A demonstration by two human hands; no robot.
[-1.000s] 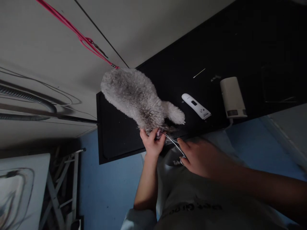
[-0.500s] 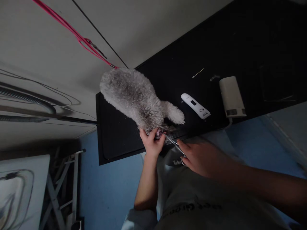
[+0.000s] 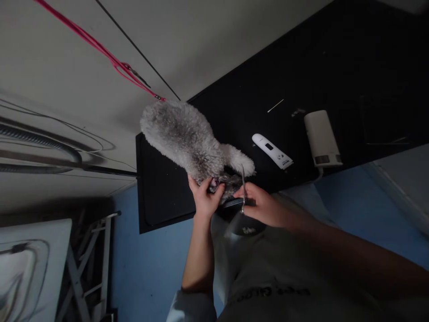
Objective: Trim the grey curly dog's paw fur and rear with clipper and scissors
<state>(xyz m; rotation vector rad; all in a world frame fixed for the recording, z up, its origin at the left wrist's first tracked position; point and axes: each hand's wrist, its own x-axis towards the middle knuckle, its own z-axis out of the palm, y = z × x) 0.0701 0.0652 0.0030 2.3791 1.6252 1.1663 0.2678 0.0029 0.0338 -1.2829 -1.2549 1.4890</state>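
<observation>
A curly grey dog (image 3: pixel 182 134) stands on the black table (image 3: pixel 161 188), its tail or a tuft stretched to the right. My left hand (image 3: pixel 205 197) grips the dog's near end, fingers and thumb around a small pinkish spot in the fur. In my right hand (image 3: pixel 259 203) are metal scissors (image 3: pixel 243 183), blades pointing up and away. That hand's fingertips touch the long dark hair (image 3: pixel 231 185) at the table's near edge.
White clippers (image 3: pixel 272 151), a cotton swab (image 3: pixel 275 105) and a corded white device (image 3: pixel 322 136) lie on the table to the right. A pink leash (image 3: pixel 100 49) runs from the dog to the upper left. A dark hose and a metal frame are at left.
The scissors have swung from pointing left at the fur to pointing upward. My right hand has moved up and left to the long hair. My left hand has shifted slightly left.
</observation>
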